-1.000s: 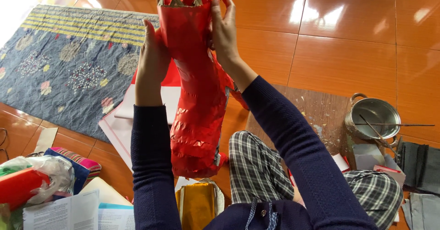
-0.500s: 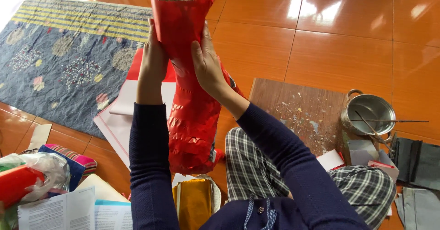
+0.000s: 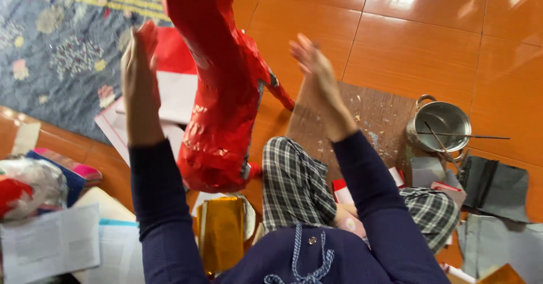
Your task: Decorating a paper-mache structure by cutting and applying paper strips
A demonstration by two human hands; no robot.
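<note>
Flanking red paper figure (image 3: 218, 108), open hands

The paper-covered figure (image 3: 220, 91) stands between the left hand (image 3: 138, 86) and the right hand (image 3: 317, 80), touching neither. A rug (image 3: 62, 52) lies far left. A pot (image 3: 441, 127) sits right, beside a board (image 3: 373, 120). Papers (image 3: 51, 244) lie near left.

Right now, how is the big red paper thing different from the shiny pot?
The red paper figure is tall, crinkled and stands tilted between the left hand and right hand. The steel pot is small, smooth, and sits flat on the floor, a thin stick across its rim. Both look glossy.
</note>
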